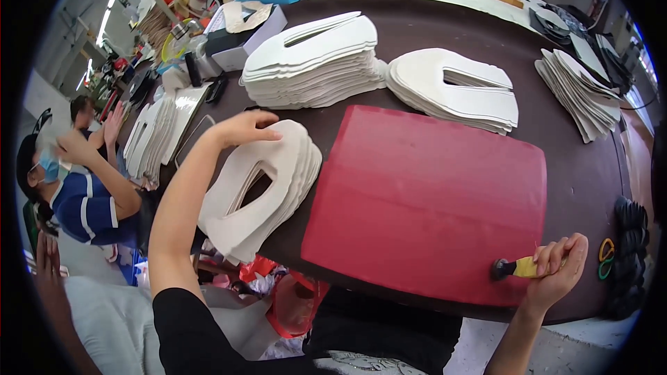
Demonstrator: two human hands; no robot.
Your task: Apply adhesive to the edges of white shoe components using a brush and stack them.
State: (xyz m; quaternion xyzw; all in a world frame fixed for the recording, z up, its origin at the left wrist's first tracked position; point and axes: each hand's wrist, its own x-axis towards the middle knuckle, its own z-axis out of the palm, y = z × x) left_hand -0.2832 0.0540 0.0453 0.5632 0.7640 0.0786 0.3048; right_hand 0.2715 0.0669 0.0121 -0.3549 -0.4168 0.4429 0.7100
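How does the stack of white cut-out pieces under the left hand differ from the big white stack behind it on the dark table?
The near stack of white cut-out pieces overhangs the dark table edge, with the left hand on its top. The far white stack lies fully on the table, untouched, and looks taller. Both hold the same slotted white shape.

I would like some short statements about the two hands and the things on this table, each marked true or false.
1. The left hand rests on a stack of white cut-out pieces. True.
2. The right hand holds scissors. False: it holds a small brush with a yellow handle.
3. The red mat lies between the two hands. True.
4. The red mat is covered with white pieces. False: its surface is bare.
5. More white stacks lie beyond the mat. True.
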